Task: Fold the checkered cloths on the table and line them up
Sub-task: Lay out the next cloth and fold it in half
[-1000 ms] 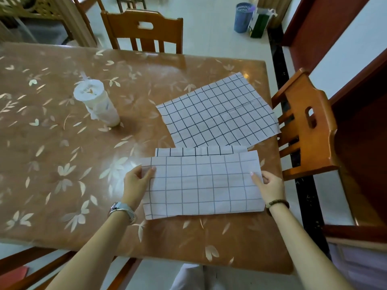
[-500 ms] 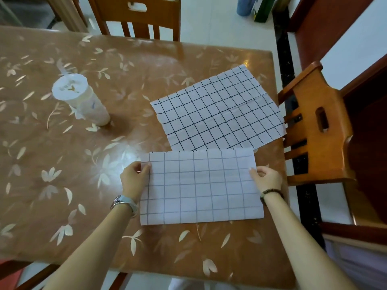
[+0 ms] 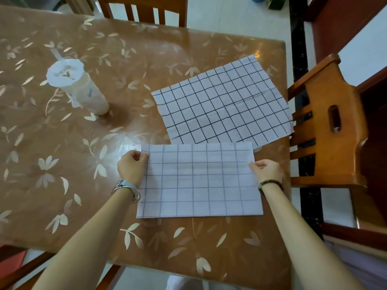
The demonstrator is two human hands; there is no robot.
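A white cloth with a faint grey grid, folded in half, lies flat near the table's front edge. My left hand pinches its upper left corner. At the cloth's upper right edge, my right hand grips the fabric. Behind it, a second checkered cloth with bold black lines lies unfolded and turned at an angle, its right corner hanging over the table's right edge.
The brown table with a leaf pattern carries a white cylindrical container with a lid at the left. A wooden chair stands close at the right edge, another chair at the far side.
The folded half has been drawn up over the lower layer, so the strip that showed behind it is covered. Both hands stay at the upper corners. The view moved closer.
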